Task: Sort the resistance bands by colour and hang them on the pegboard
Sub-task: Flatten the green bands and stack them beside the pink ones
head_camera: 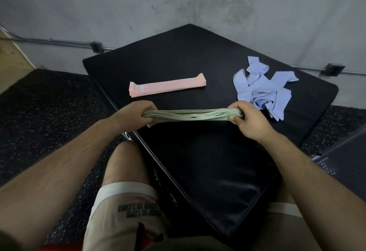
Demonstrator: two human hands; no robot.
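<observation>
Green bands (190,115): we've got the bundle by both ends, held just over the near half of the black box (198,52).
- Left hand (138,115): fingers curled round the left end.
- Right hand (247,120): gripping the right end, thumb underneath.
- The long axis runs left-right across us, about level. The bundle is pulled roughly straight, but the layers fan apart right of the middle, so the edges aren't flush.

Other colours on the box:
- Pink stack (168,85): flat and tidy, beyond the left hand. Its long axis also runs left-right, with the right end slightly farther away, so it's close to parallel with the green.
- Blue pile (263,90): a loose tangle beyond the right hand and a bit to its right. Its near tails sit close to the knuckles, and we can't tell whether they touch.

Our read:
- We're squaring up the green set, and the sort looks mostly done. Blue is unfolded and nothing is hung.
- The key relation is that green already lines up with pink. Setting it down in the bare strip between our hands and pink needs no rotation, just forward and down.
- The right end would land nearest the blue tails, so we'd bias left to keep the colours apart.
- The right hand is nearer blue and the left is nearer pink.
- The pegboard isn't in view, so we can't say which way hanging goes.
</observation>
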